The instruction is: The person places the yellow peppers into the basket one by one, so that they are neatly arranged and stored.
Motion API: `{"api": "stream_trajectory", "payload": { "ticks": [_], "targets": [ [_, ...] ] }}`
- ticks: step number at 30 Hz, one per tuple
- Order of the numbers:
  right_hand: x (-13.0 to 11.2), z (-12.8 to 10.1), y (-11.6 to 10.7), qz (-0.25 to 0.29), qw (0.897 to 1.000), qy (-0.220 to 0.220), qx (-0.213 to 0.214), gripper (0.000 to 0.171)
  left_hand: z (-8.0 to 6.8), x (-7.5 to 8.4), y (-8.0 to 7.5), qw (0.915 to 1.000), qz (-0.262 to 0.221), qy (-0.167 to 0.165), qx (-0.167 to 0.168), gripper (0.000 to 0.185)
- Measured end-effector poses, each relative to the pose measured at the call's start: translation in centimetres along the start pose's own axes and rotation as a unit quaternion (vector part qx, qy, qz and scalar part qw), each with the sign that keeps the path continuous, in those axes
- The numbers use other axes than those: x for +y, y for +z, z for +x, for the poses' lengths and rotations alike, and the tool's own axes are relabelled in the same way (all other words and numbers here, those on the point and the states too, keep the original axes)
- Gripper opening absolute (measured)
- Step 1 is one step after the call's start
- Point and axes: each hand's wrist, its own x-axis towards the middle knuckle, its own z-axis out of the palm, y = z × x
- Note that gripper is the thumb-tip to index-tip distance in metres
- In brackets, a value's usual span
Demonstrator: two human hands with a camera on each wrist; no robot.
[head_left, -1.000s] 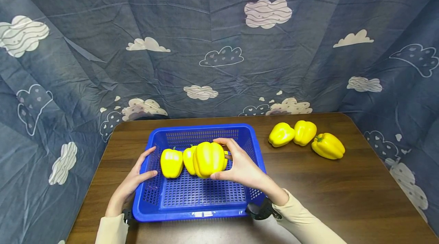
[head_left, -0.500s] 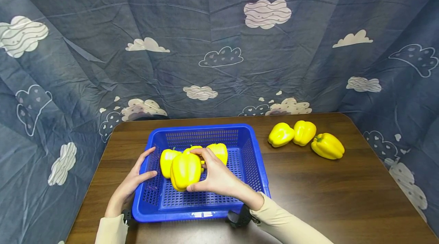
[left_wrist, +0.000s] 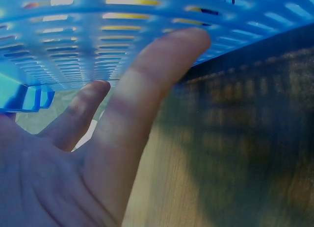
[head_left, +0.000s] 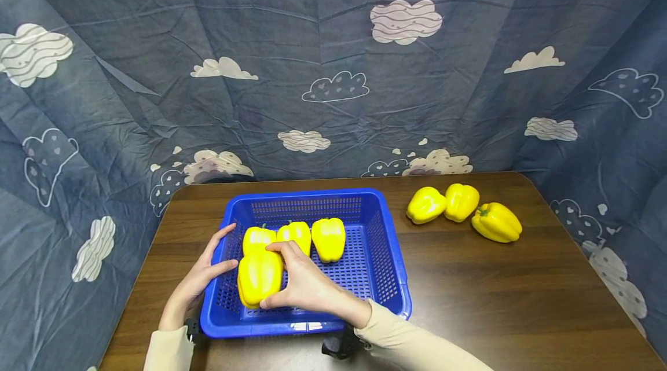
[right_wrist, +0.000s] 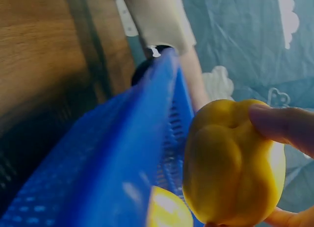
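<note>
A blue perforated basket (head_left: 385, 226) stands on the brown table. My right hand (head_left: 304, 284) grips a yellow bell pepper (head_left: 259, 277) low in the basket's front left part; the right wrist view shows this pepper (right_wrist: 230, 163) close up beside the basket wall (right_wrist: 122, 163). Three more yellow peppers (head_left: 294, 238) lie in a row behind it. My left hand (head_left: 200, 278) rests on the basket's left rim with its fingers straight, thumb inside. In the left wrist view its fingers (left_wrist: 142, 114) lie against the basket's wall (left_wrist: 73, 40).
Three further yellow peppers (head_left: 464, 209) lie on the table (head_left: 521, 290) to the right of the basket. A blue cloud-patterned cloth (head_left: 333, 70) hangs behind and around the table. Bare wood shows at the front right.
My right hand has carried the pepper from the basket's middle down and to the left, into the front left part. The left hand has stayed on the rim.
</note>
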Motion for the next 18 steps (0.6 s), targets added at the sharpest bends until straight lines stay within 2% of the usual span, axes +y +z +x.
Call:
{"api": "stream_trajectory", "payload": {
  "ticks": [6, 18],
  "targets": [
    [0.3, 0.3, 1.3, -0.026, 1.000, -0.002, -0.005, 0.084, 0.0, 0.0, 0.1, 1.0000, -0.004, -0.005, -0.004, 0.073],
    [1.2, 0.5, 3.3, -0.070, 0.997, -0.004, -0.008, 0.083, -0.1, 0.0, 0.0, 1.0000, -0.002, 0.006, -0.002, 0.071]
  ]
}}
